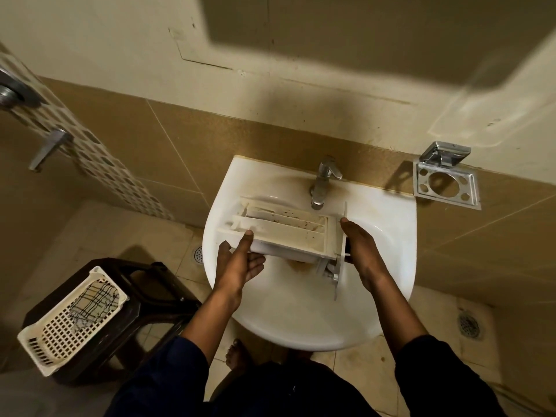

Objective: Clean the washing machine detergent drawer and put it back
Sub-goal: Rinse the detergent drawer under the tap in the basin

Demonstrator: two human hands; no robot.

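sink (388, 278): white, wall-mounted, round-fronted, with a brown stain in the bowl near the drain. it fills the centre of the view.

stool (150, 284): dark, on the tiled floor left of the sink, well apart from the hands.

basket (69, 323): cream, perforated, resting tilted on the stool. something dark and wiry lies inside; can't tell what.

detergent drawer (288, 233): held in the air over the sink bowl, not touching it. long axis runs left to right, open compartments face up, front panel at the right end standing on edge. brown specks and streaks lie in the compartments.

left hand (240, 266): grips the drawer's left near corner. thumb is pressed on top of the near wall; the fingers (255, 264) are curled underneath, close together, supporting the base.

right hand (362, 254): holds the front panel from the outside. thumb tip rests on the panel's upper edge, palm lies against its outer face. the fingers seem to hook into the dark recess of the panel; mostly hidden, spread not clear.

toothbrush holder (446, 185): chrome, on the wall right of the sink.

tap (323, 182): chrome, at the sink's back rim. its spout hangs just behind the drawer's right half, near the right thumb, the closest thing to the drawer.

floor drains: one left of the sink (198, 254), one right (468, 325).
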